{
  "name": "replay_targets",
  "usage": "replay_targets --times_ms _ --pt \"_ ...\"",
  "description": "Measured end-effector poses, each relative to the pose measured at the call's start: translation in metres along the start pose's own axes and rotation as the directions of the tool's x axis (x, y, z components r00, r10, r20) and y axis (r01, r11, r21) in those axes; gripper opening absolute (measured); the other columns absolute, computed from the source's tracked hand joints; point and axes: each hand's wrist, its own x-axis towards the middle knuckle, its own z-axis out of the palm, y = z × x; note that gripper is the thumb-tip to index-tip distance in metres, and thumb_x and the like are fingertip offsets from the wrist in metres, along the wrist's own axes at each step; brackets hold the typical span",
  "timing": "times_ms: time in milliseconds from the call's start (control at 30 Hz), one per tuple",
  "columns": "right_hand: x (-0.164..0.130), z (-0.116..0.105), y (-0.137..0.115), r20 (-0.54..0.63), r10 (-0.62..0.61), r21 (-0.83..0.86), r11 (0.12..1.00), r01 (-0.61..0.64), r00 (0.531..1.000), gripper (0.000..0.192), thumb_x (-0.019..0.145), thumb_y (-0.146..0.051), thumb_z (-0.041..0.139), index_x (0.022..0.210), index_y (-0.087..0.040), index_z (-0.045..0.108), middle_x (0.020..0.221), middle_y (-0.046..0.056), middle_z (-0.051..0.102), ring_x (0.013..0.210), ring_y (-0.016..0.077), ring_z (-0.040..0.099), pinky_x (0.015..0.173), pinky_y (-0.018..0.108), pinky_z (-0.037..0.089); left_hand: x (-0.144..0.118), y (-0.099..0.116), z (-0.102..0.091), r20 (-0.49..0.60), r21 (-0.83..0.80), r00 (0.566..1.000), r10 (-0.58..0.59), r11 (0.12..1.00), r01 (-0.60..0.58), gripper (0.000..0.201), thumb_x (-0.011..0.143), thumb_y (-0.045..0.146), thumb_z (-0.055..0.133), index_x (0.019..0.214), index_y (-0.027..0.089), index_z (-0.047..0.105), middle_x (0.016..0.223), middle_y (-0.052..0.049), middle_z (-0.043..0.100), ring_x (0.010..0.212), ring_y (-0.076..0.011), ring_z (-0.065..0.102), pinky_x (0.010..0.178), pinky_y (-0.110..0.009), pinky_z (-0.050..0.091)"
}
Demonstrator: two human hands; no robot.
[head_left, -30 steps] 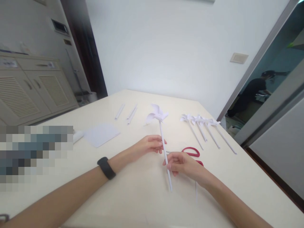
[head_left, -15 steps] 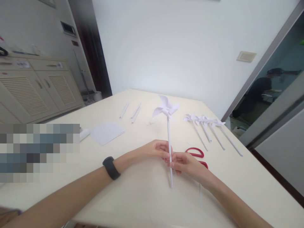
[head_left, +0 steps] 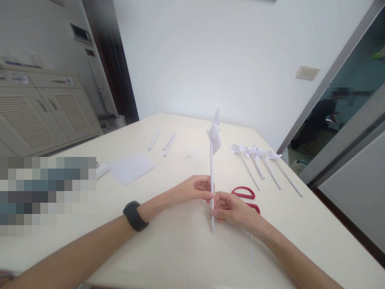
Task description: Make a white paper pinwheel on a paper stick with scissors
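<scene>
A white paper pinwheel (head_left: pixel 211 172) stands upright in front of me, its blades turned edge-on at the top of a rolled paper stick. My left hand (head_left: pixel 200 188) pinches the stick from the left, thumb across it. Slightly lower, my right hand (head_left: pixel 230 208) is closed on the same stick from the right. Red-handled scissors (head_left: pixel 244 192) lie on the table just behind my right hand, which partly covers them. Farther right, several finished paper pinwheels (head_left: pixel 255 152) lie in a row with their sticks toward me.
Three loose paper sticks (head_left: pixel 169 143) lie at the back left of the table (head_left: pixel 168 249). Nearer are a stack of white paper sheets (head_left: pixel 132 168) and a white roll (head_left: pixel 102 171). A person (head_left: pixel 315 116) sits beyond the doorway at right.
The pinwheel has been twisted, so its blades went from facing me to side-on. Both hands keep hold of the stick. The view has shifted slightly.
</scene>
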Motion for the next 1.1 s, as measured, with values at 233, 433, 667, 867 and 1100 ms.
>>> replay_targets --times_ms 233,433,667,867,1100 --pt "-0.006 0.003 -0.007 0.143 0.003 0.017 1.0 -0.005 0.99 0.008 0.079 -0.019 0.061 0.082 -0.018 0.053 0.078 0.004 0.066 0.064 0.013 0.058 0.067 0.03 0.046 -0.003 0.007 0.002 -0.028 0.016 1.0 0.0 1.0 0.0 0.017 0.078 0.028 0.065 0.085 0.015 0.058 0.077 -0.001 0.061 0.074 -0.0136 0.059 0.072 -0.028 0.045" --pt "-0.011 0.003 -0.012 0.252 0.024 0.028 0.999 -0.032 0.968 0.008 0.08 -0.02 0.061 0.08 -0.017 0.054 0.078 0.005 0.067 0.065 0.0139 0.059 0.067 0.031 0.047 -0.005 0.018 -0.001 -0.087 0.024 0.996 0.015 1.0 -0.013 0.018 0.084 0.032 0.058 0.087 0.014 0.06 0.075 -0.002 0.062 0.073 -0.0133 0.057 0.067 -0.025 0.043" --pt "-0.01 0.001 -0.024 0.101 -0.03 -0.002 1.0 0.03 0.994 0.016 0.084 -0.032 0.058 0.081 -0.016 0.06 0.077 0.003 0.064 0.063 0.0118 0.056 0.065 0.028 0.045 -0.006 0.017 0.005 0.01 -0.013 0.999 -0.041 0.999 0.041 0.017 0.081 0.031 0.061 0.079 0.014 0.059 0.071 -0.002 0.062 0.069 -0.0124 0.058 0.064 -0.024 0.044" --pt "-0.012 -0.014 -0.037 -0.28 -0.102 -0.018 0.995 0.101 0.955 0.024 0.087 -0.039 0.053 0.077 -0.018 0.057 0.071 0.0 0.06 0.057 0.0096 0.048 0.057 0.024 0.038 -0.01 0.016 0.014 0.193 -0.021 0.975 -0.112 0.993 0.118 0.017 0.078 0.031 0.066 0.075 0.015 0.06 0.068 -0.001 0.063 0.063 -0.0121 0.059 0.064 -0.025 0.048" --pt "-0.013 -0.024 -0.036 -0.454 -0.093 0.075 0.987 0.142 0.886 0.028 0.086 -0.046 0.05 0.079 -0.019 0.053 0.082 0.002 0.059 0.061 0.0102 0.048 0.061 0.026 0.04 -0.014 0.018 0.027 0.331 0.025 0.925 -0.186 0.982 0.188 0.016 0.075 0.031 0.068 0.072 0.017 0.061 0.065 0.0 0.063 0.059 -0.0112 0.059 0.062 -0.023 0.048"
